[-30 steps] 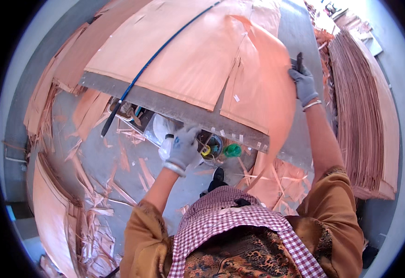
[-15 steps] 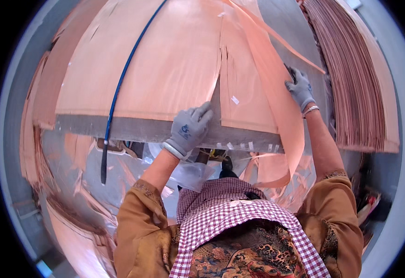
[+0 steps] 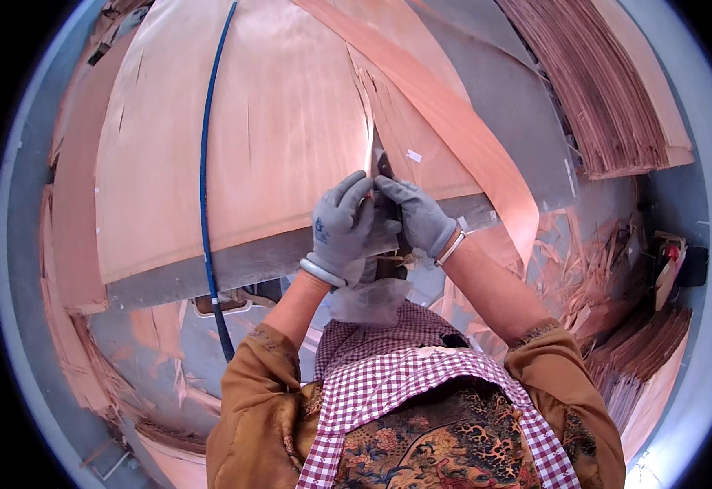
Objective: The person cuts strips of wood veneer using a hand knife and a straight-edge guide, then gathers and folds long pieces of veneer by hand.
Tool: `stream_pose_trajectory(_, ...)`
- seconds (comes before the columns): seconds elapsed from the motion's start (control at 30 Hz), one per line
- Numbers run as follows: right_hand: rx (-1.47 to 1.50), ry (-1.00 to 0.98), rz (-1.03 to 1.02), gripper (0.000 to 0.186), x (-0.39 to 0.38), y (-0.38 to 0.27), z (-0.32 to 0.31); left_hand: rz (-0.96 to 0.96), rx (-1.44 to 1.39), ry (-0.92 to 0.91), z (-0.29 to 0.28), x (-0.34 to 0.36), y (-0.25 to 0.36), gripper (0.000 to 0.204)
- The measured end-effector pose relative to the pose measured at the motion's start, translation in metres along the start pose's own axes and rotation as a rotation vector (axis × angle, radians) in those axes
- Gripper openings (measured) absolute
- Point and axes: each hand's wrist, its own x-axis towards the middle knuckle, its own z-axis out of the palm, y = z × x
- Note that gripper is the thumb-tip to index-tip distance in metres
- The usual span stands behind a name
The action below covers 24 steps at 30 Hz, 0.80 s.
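A large pale-pink wood veneer sheet (image 3: 282,138) lies on a grey table (image 3: 185,273), split lengthwise near its right side. My left hand (image 3: 342,230), in a grey glove, pinches the sheet's edge at the split, where the edge is lifted. Close beside it my gloved right hand (image 3: 421,213) is closed on a dark, flat, knife-like tool (image 3: 383,163), its tip at the gap. The tool's lower part is hidden by my fingers. Right of the split is a narrower veneer piece (image 3: 433,163) with a small white tape patch (image 3: 414,156).
A long loose veneer strip (image 3: 454,134) slants across the right and hangs over the table's front edge. A blue rod (image 3: 205,163) lies across the sheet. Stacked veneers (image 3: 592,81) stand far right, others (image 3: 79,204) at left. Scraps (image 3: 568,269) litter the floor.
My right hand has come left from the loose strip to the split, beside my left hand, bringing the dark tool. The sheet's edge at the split is now lifted; the view has shifted.
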Motion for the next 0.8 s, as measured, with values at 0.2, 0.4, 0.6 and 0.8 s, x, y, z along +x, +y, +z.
stream_pose_trajectory(0.2,-0.335,0.092,-0.139,0.013,0.004,0.009,-0.035,0.033,0.168,-0.257,0.0,-0.008,-0.003,0.029)
stream_pose_trajectory(0.4,-0.459,0.162,-0.073,0.017,0.006,0.001,-0.053,0.121,0.414,-0.324,0.021,0.006,-0.004,0.033)
stream_pose_trajectory(0.6,-0.523,0.133,-0.081,0.022,-0.038,-0.035,-0.07,0.18,0.572,-0.42,0.036,0.003,-0.005,0.037)
stream_pose_trajectory(0.8,-1.311,0.495,-0.633,0.027,-0.079,-0.08,-0.155,0.224,0.58,-0.454,0.038,-0.008,-0.001,0.037)
